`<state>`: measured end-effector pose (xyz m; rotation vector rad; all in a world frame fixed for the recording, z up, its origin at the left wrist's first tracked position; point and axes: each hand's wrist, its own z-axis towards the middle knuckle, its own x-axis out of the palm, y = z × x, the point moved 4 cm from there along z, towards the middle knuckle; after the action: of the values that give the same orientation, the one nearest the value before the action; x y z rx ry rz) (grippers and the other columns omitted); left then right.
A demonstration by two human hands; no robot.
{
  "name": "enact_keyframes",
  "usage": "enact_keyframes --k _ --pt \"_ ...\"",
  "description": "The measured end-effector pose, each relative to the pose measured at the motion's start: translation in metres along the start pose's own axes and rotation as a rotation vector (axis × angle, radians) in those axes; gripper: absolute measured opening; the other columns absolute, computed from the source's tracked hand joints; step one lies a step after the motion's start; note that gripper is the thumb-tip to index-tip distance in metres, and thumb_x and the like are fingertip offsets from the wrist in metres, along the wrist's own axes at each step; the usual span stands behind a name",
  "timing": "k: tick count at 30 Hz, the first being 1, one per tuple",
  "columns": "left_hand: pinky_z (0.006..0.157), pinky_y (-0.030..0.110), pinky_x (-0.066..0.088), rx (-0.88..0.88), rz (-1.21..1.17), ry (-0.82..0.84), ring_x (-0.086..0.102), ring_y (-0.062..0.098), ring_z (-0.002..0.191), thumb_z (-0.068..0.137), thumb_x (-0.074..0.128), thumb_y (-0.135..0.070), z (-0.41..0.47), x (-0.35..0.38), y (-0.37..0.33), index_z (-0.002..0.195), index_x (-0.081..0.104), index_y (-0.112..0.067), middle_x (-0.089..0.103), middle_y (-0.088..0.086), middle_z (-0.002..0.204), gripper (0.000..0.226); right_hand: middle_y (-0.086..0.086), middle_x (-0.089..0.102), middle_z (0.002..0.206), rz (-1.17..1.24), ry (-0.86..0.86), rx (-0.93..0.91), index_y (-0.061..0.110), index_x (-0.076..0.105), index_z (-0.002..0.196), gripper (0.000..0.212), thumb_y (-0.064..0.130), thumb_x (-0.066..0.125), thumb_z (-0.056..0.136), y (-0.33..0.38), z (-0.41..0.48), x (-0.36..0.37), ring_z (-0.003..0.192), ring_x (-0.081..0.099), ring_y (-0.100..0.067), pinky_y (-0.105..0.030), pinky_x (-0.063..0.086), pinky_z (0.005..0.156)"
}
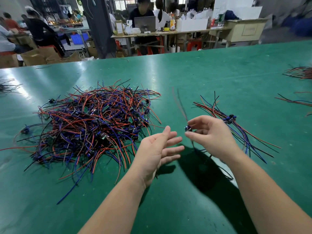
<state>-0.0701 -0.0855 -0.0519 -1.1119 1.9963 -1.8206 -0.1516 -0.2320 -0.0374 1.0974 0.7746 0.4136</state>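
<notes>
Now the right hand (209, 137) pinches a small wired part (187, 128) between thumb and first finger, up over the green table (202, 73). Its other fingers are loosely curled. The left hand (157, 151) is just beside it, fingers straight and a little spread, touching nothing. The part's thin wires are blurry, so their colours are hard to tell. A big pile of red, blue and black wires (94, 122) lies to the left. A small tidy bundle (229, 119) lies just behind the right hand, which hides part of it. At the right edge more wires (300, 73) are cut off. Far back, a laptop (144, 24) and a brown box (119, 27) with a white label sit on another table. The writing is too small to read.
</notes>
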Motion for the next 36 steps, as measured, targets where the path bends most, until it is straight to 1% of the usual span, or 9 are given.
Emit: enact_keyframes --k 5,9,14,16,18,24,28,33,36 --pt "0.062 0.025 0.057 0.109 0.044 -0.164 0.072 0.019 0.073 0.097 0.049 -0.029 0.001 -0.014 -0.012 0.094 0.066 -0.01 0.075 0.006 0.089 0.025 0.002 0.071 0.083 -0.457 -0.231 0.105 0.018 0.071 0.087 0.017 0.016 0.077 0.071 -0.016 0.009 -0.04 0.074 0.066 -0.013 -0.024 0.045 0.075" --pt "0.062 0.023 0.053 0.248 0.196 -0.325 0.07 0.012 0.067 0.098 0.048 -0.018 0.003 -0.025 -0.019 0.085 0.067 -0.014 0.074 0.002 0.08 0.024 0.002 0.067 0.073 -0.502 -0.347 0.118 0.017 0.072 0.084 0.014 0.012 0.073 0.071 -0.02 0.014 -0.053 0.075 0.065 -0.016 -0.021 0.04 0.072" --pt "0.06 0.017 0.046 0.437 0.497 -0.482 0.06 0.005 0.065 0.091 0.056 -0.017 -0.001 -0.035 -0.026 0.081 0.069 -0.024 0.07 -0.004 0.075 0.018 -0.001 0.07 0.079 -0.617 -0.232 0.149 0.017 0.07 0.084 0.012 0.01 0.069 0.075 -0.03 0.019 -0.043 0.081 0.063 -0.022 -0.028 0.047 0.075" --pt "0.075 0.027 0.048 0.513 0.778 -0.569 0.058 0.014 0.079 0.087 0.059 -0.019 -0.004 -0.04 -0.029 0.088 0.069 -0.027 0.067 -0.005 0.082 0.012 -0.005 0.072 0.091 -0.7 -0.178 0.179 0.016 0.073 0.091 0.015 0.011 0.065 0.079 -0.033 0.02 -0.039 0.089 0.063 -0.026 -0.033 0.05 0.083" --pt "0.088 0.035 0.04 0.53 1.085 -0.639 0.047 0.02 0.091 0.084 0.059 -0.025 -0.005 -0.043 -0.029 0.101 0.066 -0.032 0.06 -0.003 0.098 0.019 -0.006 0.071 0.104 -0.778 -0.159 0.174 0.018 0.073 0.101 0.023 0.016 0.061 0.083 -0.031 0.019 -0.038 0.099 0.061 -0.03 -0.038 0.05 0.088" --pt "0.102 0.04 0.018 0.209 1.585 -0.59 0.03 0.024 0.122 0.085 0.052 -0.046 0.004 -0.049 -0.006 0.12 0.057 -0.039 0.039 -0.002 0.137 0.036 -0.008 0.046 0.133 -1.096 -0.003 0.248 0.022 0.056 0.128 0.04 0.037 0.052 0.091 -0.032 0.017 -0.03 0.119 0.04 -0.034 -0.038 0.038 0.093" --pt "0.093 0.038 0.014 0.231 1.652 -0.614 0.035 0.021 0.12 0.09 0.049 -0.04 0.007 -0.053 -0.007 0.116 0.061 -0.035 0.042 -0.008 0.135 0.029 -0.012 0.039 0.131 -0.983 -0.072 0.244 0.012 0.054 0.126 0.043 0.035 0.056 0.09 -0.027 0.014 -0.026 0.119 0.036 -0.034 -0.04 0.035 0.096" --pt "0.082 0.035 0.023 0.26 1.65 -0.649 0.052 0.015 0.103 0.092 0.047 -0.026 0.009 -0.055 -0.016 0.107 0.066 -0.035 0.06 -0.01 0.108 0.026 -0.012 0.047 0.12 -0.692 -0.165 0.066 0.01 0.06 0.125 0.039 0.017 0.06 0.088 -0.012 0.007 -0.016 0.116 0.044 -0.028 -0.037 0.034 0.103" --pt "0.082 0.034 0.021 0.348 1.47 -0.639 0.056 0.012 0.1 0.09 0.052 -0.021 0.005 -0.05 -0.022 0.098 0.069 -0.038 0.067 -0.013 0.101 0.025 -0.002 0.052 0.103 -0.571 -0.161 -0.035 0.013 0.069 0.11 0.026 0.011 0.062 0.085 -0.003 0.002 -0.006 0.088 0.049 -0.014 -0.018 0.031 0.08"
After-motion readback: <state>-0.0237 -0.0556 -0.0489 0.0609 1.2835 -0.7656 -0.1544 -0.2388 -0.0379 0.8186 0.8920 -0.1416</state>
